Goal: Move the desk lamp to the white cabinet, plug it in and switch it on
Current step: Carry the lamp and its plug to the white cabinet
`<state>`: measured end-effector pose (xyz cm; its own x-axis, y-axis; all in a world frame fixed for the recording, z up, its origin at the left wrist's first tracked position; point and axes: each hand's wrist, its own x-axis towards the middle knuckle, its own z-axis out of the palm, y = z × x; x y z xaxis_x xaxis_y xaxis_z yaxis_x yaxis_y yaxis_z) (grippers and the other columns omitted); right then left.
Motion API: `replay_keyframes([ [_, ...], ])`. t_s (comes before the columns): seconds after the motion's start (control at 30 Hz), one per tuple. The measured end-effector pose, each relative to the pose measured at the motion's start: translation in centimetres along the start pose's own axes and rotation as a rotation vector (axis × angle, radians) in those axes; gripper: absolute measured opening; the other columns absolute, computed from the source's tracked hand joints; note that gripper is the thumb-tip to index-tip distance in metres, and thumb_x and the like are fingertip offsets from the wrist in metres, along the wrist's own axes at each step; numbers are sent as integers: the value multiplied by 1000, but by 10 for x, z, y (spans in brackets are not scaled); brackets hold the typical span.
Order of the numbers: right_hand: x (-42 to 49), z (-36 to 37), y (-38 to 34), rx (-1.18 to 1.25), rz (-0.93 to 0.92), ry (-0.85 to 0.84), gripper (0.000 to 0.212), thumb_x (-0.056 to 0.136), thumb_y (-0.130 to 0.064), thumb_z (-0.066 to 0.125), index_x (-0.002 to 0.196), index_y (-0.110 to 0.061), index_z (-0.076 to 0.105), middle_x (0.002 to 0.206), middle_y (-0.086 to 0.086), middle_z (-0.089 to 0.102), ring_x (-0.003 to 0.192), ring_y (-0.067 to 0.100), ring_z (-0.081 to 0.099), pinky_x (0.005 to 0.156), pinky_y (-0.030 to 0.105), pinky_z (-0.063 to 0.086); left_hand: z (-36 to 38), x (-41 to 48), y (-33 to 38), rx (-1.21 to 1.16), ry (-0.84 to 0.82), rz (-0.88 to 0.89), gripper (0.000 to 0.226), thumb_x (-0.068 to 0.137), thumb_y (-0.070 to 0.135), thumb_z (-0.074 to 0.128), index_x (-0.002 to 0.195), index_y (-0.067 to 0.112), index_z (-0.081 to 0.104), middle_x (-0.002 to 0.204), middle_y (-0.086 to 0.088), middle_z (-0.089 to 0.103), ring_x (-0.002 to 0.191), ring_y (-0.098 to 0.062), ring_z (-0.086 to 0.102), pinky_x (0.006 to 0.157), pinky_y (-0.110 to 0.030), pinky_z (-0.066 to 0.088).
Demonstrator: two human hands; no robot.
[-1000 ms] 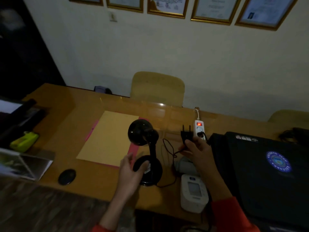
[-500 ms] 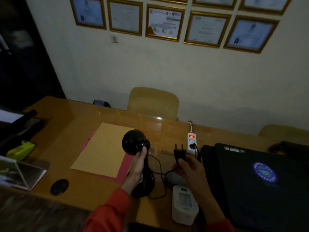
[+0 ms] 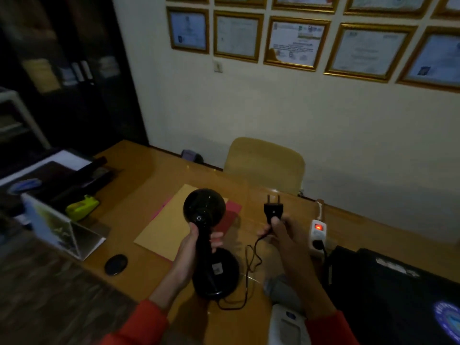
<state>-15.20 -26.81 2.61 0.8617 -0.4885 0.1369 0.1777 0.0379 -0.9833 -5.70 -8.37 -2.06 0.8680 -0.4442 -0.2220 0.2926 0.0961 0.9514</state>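
The left hand (image 3: 196,242) is wrapped around the neck of the lamp (image 3: 209,245), fingers closed on the stem just under the round shade, thumb on the near side. The lamp looks lifted clear of the desk (image 3: 139,175), its base hanging below the fingers and tilted toward the camera. The right hand (image 3: 281,230) pinches the plug (image 3: 273,210) between thumb and fingertips, prongs pointing up past them. The cord (image 3: 251,260) droops from under that hand in a loose loop to the base.

The lamp looks rigid and glossy, so probably a bit slick; most of the weight likely sits in the base, below the grip, so it will tend to swing. The neck is the sensible hold: narrow enough to close the fingers right round. The shade looks too wide and smooth to grip well. The cord is thin and limp and could catch on the desk edge or on the power strip (image 3: 318,232) beside the right hand, so keeping the plug in hand makes sense. The plug body is small and hard; a pinch on its flat sides suffices. No white cabinet can be made out.
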Motion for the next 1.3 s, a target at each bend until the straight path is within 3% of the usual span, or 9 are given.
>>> replay_keyframes([
  [0.13, 25, 37, -15, 101, 3, -129, 21, 97, -11, 46, 95, -23, 63, 63, -6, 66, 59, 7, 65, 57, 20, 56, -39, -14, 29, -3, 36, 109, 88, 70, 76, 26, 121, 12, 56, 96, -4, 75, 87, -21, 69, 88, -38, 50],
  [0.27, 39, 88, -31, 125, -51, -320, 17, 93, -33, 52, 96, -36, 69, 69, -9, 65, 58, 6, 59, 57, 18, 52, -81, -40, 69, 19, 137, 216, 100, 47, 93, 48, 107, 14, 62, 85, -3, 74, 72, -18, 70, 72, -27, 58],
  [0.47, 49, 195, -54, 177, -91, -515, 23, 95, -27, 51, 91, -37, 71, 66, -11, 63, 54, 7, 56, 53, 21, 51, -167, -83, 120, -41, 384, 315, 101, 39, 91, 60, 95, 6, 64, 70, -4, 72, 54, -18, 67, 51, -26, 57],
  [0.63, 40, 298, -67, 234, -104, -665, 19, 96, -21, 49, 85, -22, 64, 64, -9, 62, 54, 10, 59, 58, 26, 55, -248, -130, 142, -85, 611, 374, 88, 58, 81, 50, 97, 4, 63, 65, -3, 71, 48, -16, 63, 46, -23, 54],
  [0.73, 27, 364, -71, 252, -120, -751, 19, 97, -17, 49, 84, -19, 63, 64, -7, 62, 51, 11, 59, 53, 24, 54, -297, -159, 152, -103, 744, 367, 75, 63, 71, 39, 90, 5, 62, 56, -1, 69, 41, -13, 59, 41, -18, 49],
  [0.83, 9, 430, -73, 260, -142, -824, 18, 98, -15, 48, 83, -16, 59, 65, -7, 62, 48, 10, 57, 50, 20, 49, -349, -193, 164, -43, 824, 381, 77, 66, 72, 35, 92, 5, 62, 56, 1, 67, 43, -12, 57, 42, -18, 48],
  [1.17, -61, 623, -80, 260, -160, -940, 16, 98, -18, 49, 86, -18, 59, 65, -8, 61, 47, 7, 55, 48, 19, 47, -515, -292, 203, 41, 988, 453, 82, 64, 81, 42, 91, 7, 66, 56, 0, 66, 46, -13, 56, 47, -19, 48],
  [1.3, -80, 694, -74, 267, -162, -965, 15, 98, -18, 48, 88, -19, 60, 67, -6, 59, 47, 6, 54, 47, 19, 47, -574, -317, 218, 17, 1018, 481, 90, 53, 89, 51, 89, 8, 67, 56, 1, 65, 44, -12, 56, 41, -19, 48],
])
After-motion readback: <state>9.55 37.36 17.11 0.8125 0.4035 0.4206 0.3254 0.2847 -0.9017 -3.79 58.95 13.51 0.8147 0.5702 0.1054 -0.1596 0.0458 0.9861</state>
